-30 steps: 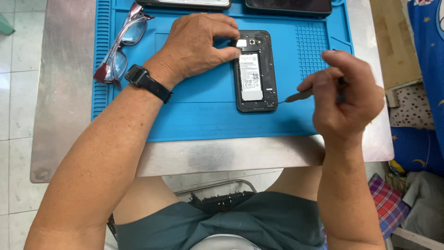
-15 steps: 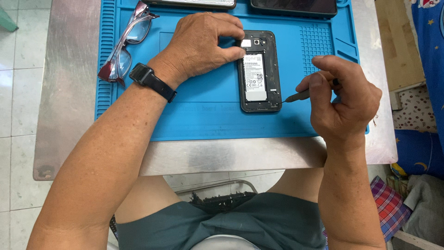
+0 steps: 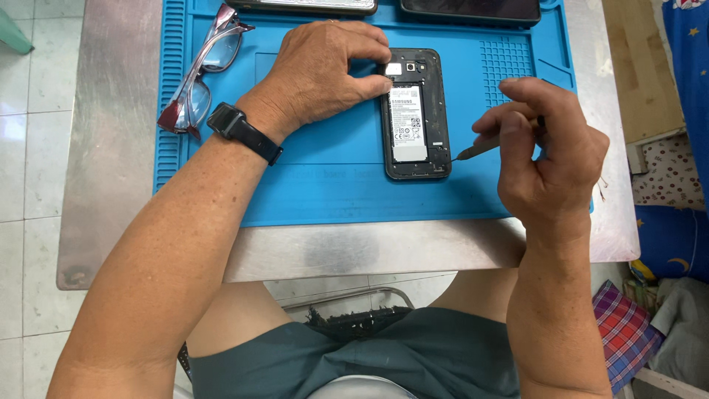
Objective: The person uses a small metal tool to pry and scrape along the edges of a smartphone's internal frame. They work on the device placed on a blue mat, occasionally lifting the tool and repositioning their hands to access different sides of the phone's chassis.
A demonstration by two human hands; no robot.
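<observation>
A black phone (image 3: 436, 111) with its back cover off lies on a blue work mat (image 3: 332, 185), its white-labelled battery (image 3: 408, 122) showing. My left hand (image 3: 321, 74) rests on the mat and presses the phone's upper left edge with thumb and fingers. A black watch (image 3: 242, 131) sits on that wrist. My right hand (image 3: 550, 151) grips a thin tool (image 3: 476, 150) whose tip touches the phone's lower right corner.
The mat lies on a metal table (image 3: 111, 148). Glasses with a dark red frame (image 3: 199, 81) sit at the mat's left. Two more phones (image 3: 303, 6) (image 3: 473, 9) lie along the mat's far edge. Cloth and boxes crowd the floor at right.
The view has shifted slightly, so the mat and phone appear a little further right and lower. Both hands keep their hold; the tool tip stays at the phone's lower right corner.
</observation>
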